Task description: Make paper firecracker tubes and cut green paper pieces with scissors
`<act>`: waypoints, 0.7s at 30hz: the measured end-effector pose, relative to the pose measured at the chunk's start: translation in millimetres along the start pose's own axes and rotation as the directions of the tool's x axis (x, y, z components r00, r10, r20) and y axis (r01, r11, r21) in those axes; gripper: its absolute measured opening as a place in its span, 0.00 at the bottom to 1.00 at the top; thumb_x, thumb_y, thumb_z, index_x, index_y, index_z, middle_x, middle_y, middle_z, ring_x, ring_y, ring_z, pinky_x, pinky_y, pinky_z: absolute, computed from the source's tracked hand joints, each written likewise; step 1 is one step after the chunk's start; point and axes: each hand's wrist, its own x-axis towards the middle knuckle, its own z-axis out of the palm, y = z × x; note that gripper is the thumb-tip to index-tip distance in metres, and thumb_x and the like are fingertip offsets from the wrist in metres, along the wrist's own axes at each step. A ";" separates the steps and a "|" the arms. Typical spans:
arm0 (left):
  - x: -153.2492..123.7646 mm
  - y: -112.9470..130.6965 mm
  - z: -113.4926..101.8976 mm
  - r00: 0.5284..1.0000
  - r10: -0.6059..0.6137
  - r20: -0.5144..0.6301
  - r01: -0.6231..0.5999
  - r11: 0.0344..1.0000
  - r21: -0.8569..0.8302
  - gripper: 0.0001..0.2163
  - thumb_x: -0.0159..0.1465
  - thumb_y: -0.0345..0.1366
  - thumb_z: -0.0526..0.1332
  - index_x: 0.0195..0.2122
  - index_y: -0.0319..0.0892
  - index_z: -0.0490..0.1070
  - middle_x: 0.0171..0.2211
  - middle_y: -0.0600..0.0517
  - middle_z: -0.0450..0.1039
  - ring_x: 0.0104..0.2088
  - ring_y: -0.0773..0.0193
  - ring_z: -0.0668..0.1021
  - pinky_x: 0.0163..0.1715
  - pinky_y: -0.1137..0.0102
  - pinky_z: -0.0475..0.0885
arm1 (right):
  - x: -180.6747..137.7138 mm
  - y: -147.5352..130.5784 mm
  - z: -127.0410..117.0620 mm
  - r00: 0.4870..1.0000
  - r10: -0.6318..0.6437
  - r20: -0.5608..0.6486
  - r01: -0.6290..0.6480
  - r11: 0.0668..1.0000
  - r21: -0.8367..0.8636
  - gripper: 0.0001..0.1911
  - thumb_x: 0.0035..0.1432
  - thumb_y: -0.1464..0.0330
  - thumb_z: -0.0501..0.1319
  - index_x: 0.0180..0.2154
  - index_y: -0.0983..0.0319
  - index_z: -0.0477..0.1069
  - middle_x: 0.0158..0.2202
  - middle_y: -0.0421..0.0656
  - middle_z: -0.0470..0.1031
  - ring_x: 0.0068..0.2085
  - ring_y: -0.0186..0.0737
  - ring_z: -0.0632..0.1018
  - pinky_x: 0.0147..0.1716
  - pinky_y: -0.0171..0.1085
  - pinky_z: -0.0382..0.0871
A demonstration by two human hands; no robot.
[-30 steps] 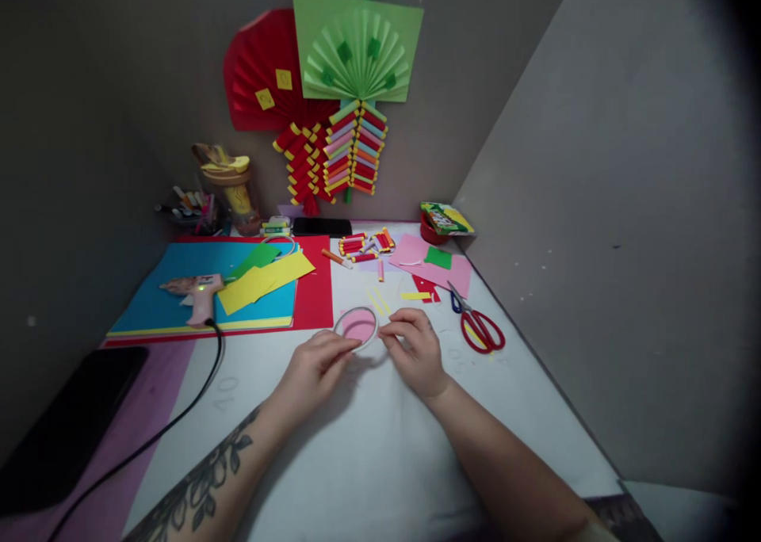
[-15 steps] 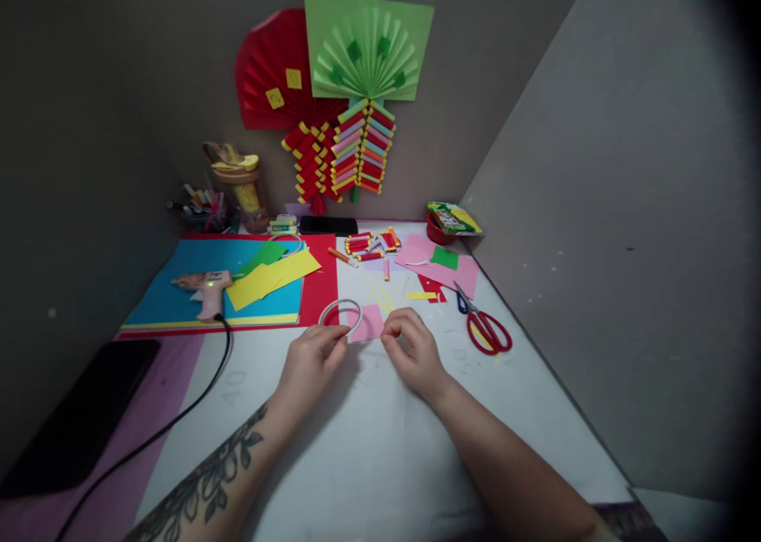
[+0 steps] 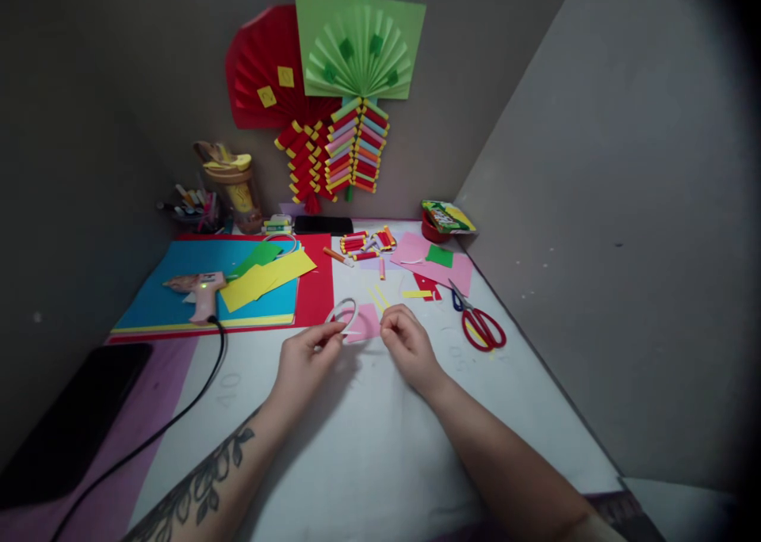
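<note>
My left hand pinches a thin white ring, which looks like a narrow roll of tape, between thumb and fingers. The ring stands tilted above a pink paper square on the table. A short white end sticks out beside the left fingertips. To its right, my right hand is closed in a pinch; whatever its fingertips hold is too small or hidden to make out. Thin yellow paper strips lie just beyond the right hand.
Red-handled scissors lie at right. At left a pink glue gun, its cord trailing forward, rests on blue paper beside yellow pieces. Small paper rolls lie behind. Paper fans hang on the wall.
The ring has turned to a narrower, more tilted angle in my left hand, and the white end now shows by the fingertips. The right hand stays pinched; the whole view has shifted slightly.
</note>
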 end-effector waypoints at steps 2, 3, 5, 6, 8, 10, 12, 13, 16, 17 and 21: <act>1.9 2.2 -3.6 0.999 -0.018 -0.049 0.018 1.000 -0.006 0.13 0.55 0.39 0.60 0.38 0.40 0.78 0.34 0.49 0.79 0.33 0.61 0.79 0.35 0.70 0.73 | 0.7 5.1 -1.6 0.999 0.046 0.000 -0.046 0.997 0.064 0.06 0.57 0.70 0.54 0.27 0.60 0.61 0.30 0.41 0.63 0.33 0.37 0.67 0.34 0.37 0.61; 4.9 1.1 -7.9 0.995 -0.032 -0.094 0.032 0.999 0.004 0.13 0.55 0.40 0.60 0.38 0.40 0.78 0.34 0.50 0.79 0.33 0.61 0.79 0.35 0.70 0.73 | 1.5 9.1 -4.0 0.997 0.076 -0.022 -0.074 0.992 0.099 0.07 0.57 0.69 0.54 0.27 0.60 0.61 0.30 0.41 0.63 0.33 0.37 0.67 0.33 0.37 0.61; 14.5 -5.5 -20.5 0.974 -0.055 -0.218 0.067 0.997 0.047 0.15 0.55 0.41 0.60 0.39 0.39 0.77 0.33 0.50 0.79 0.33 0.60 0.79 0.35 0.69 0.73 | 3.8 19.2 -11.8 0.983 0.144 -0.113 -0.126 0.980 0.157 0.07 0.57 0.68 0.54 0.27 0.60 0.61 0.30 0.40 0.63 0.32 0.36 0.67 0.32 0.36 0.61; 20.4 -10.7 -27.6 0.955 -0.047 -0.292 0.072 0.994 0.077 0.16 0.56 0.42 0.60 0.40 0.39 0.76 0.34 0.49 0.79 0.34 0.59 0.79 0.36 0.68 0.73 | 5.2 24.5 -16.2 0.969 0.174 -0.173 -0.144 0.975 0.171 0.06 0.56 0.68 0.55 0.27 0.60 0.62 0.30 0.40 0.63 0.32 0.36 0.67 0.32 0.36 0.61; 31.3 -22.5 -39.1 0.946 0.059 -0.319 0.008 0.978 0.207 0.17 0.58 0.43 0.57 0.44 0.40 0.75 0.39 0.48 0.78 0.39 0.57 0.78 0.42 0.65 0.71 | 7.9 33.5 -23.0 0.945 0.206 -0.256 -0.167 0.972 0.165 0.05 0.55 0.67 0.56 0.27 0.60 0.64 0.32 0.41 0.65 0.34 0.37 0.68 0.34 0.36 0.62; 37.1 -32.1 -41.4 0.958 0.208 -0.199 -0.103 0.894 0.437 0.18 0.58 0.43 0.58 0.47 0.41 0.73 0.47 0.45 0.74 0.48 0.52 0.74 0.49 0.59 0.67 | 9.6 38.0 -24.2 0.942 0.220 -0.254 -0.185 0.971 0.153 0.04 0.52 0.67 0.58 0.27 0.60 0.66 0.33 0.42 0.66 0.37 0.39 0.69 0.35 0.37 0.63; 36.2 -36.3 -32.8 0.940 0.332 -0.075 -0.222 0.764 0.606 0.19 0.57 0.42 0.59 0.49 0.40 0.71 0.54 0.41 0.66 0.54 0.47 0.68 0.53 0.53 0.62 | 10.0 37.5 -19.8 0.949 0.245 -0.198 -0.206 0.958 0.197 0.04 0.50 0.67 0.60 0.28 0.60 0.67 0.35 0.42 0.68 0.38 0.39 0.70 0.35 0.37 0.63; 34.0 -36.5 -25.4 0.929 0.369 0.002 -0.283 0.707 0.648 0.19 0.59 0.41 0.58 0.49 0.40 0.70 0.57 0.41 0.63 0.55 0.47 0.66 0.54 0.52 0.60 | 9.8 35.9 -16.5 0.951 0.259 -0.168 -0.216 0.947 0.236 0.04 0.49 0.67 0.61 0.28 0.60 0.67 0.36 0.42 0.69 0.38 0.39 0.70 0.35 0.37 0.64; 27.5 -33.9 -0.6 0.875 0.402 0.269 -0.474 0.599 0.646 0.17 0.62 0.39 0.54 0.52 0.45 0.68 0.58 0.46 0.62 0.56 0.49 0.64 0.54 0.52 0.61 | 8.8 29.1 -8.5 0.947 0.305 -0.099 -0.255 0.904 0.343 0.07 0.45 0.68 0.63 0.25 0.60 0.65 0.33 0.41 0.71 0.36 0.38 0.72 0.34 0.36 0.64; 26.7 -33.2 6.1 0.856 0.400 0.328 -0.513 0.576 0.636 0.18 0.63 0.39 0.53 0.54 0.46 0.66 0.59 0.46 0.61 0.57 0.48 0.62 0.54 0.52 0.60 | 8.6 27.1 -7.3 0.943 0.323 -0.080 -0.275 0.891 0.362 0.08 0.44 0.68 0.64 0.23 0.60 0.64 0.31 0.40 0.71 0.34 0.37 0.72 0.32 0.36 0.64; 29.9 -32.6 17.4 0.831 0.360 0.424 -0.556 0.551 0.622 0.21 0.64 0.39 0.50 0.58 0.44 0.61 0.59 0.45 0.61 0.60 0.47 0.58 0.55 0.50 0.57 | 8.9 24.6 -8.3 0.912 0.405 -0.063 -0.358 0.862 0.358 0.09 0.43 0.69 0.64 0.21 0.60 0.63 0.23 0.37 0.69 0.25 0.33 0.68 0.26 0.33 0.61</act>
